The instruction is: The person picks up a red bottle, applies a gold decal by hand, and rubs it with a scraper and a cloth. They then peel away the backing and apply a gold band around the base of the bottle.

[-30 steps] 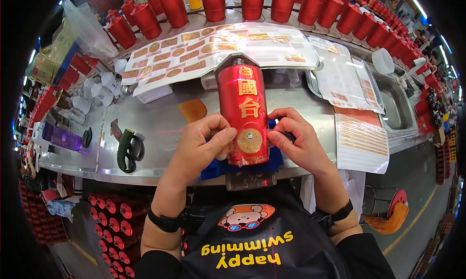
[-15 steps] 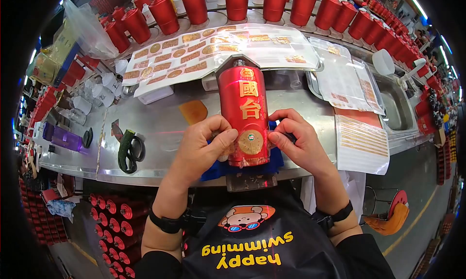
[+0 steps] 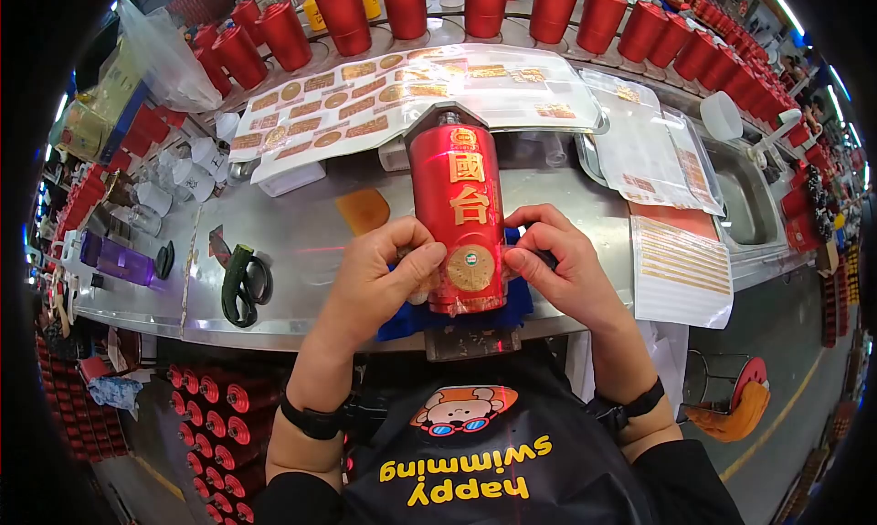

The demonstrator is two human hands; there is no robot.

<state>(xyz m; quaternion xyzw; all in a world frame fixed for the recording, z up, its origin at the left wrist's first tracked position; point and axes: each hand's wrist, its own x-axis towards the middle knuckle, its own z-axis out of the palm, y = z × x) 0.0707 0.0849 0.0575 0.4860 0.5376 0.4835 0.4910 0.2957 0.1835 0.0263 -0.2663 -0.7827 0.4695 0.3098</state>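
A red bottle (image 3: 432,183) with raised gold characters (image 3: 470,204) lies tilted before me, its neck pointing away, beneath a dark angled holder (image 3: 475,116). Near its base is a round gold label (image 3: 470,268) with a small green-and-white mark. My left hand (image 3: 379,274) pinches at the label's left side, thumb against the bottle. On the other side my right hand (image 3: 565,269) is pinched too, thumb and forefinger close to the bottle wall. Between the fingers there seems to be thin clear film, largely hidden by them. Blue cloth (image 3: 402,322) shows under the bottle.
Sheets of gold labels (image 3: 365,100) cover the back of the steel bench (image 3: 301,224). More sheets (image 3: 681,265) lie right, near a sink (image 3: 749,201). A yellow scraper (image 3: 363,211), a dark green tape-like roll (image 3: 239,283) and a purple bottle (image 3: 123,258) are left. Red bottles (image 3: 484,5) line the back.
The row of red bottles at the back has shifted to the right, and yellow containers now show among them. My hands and the bottle between them have barely moved.
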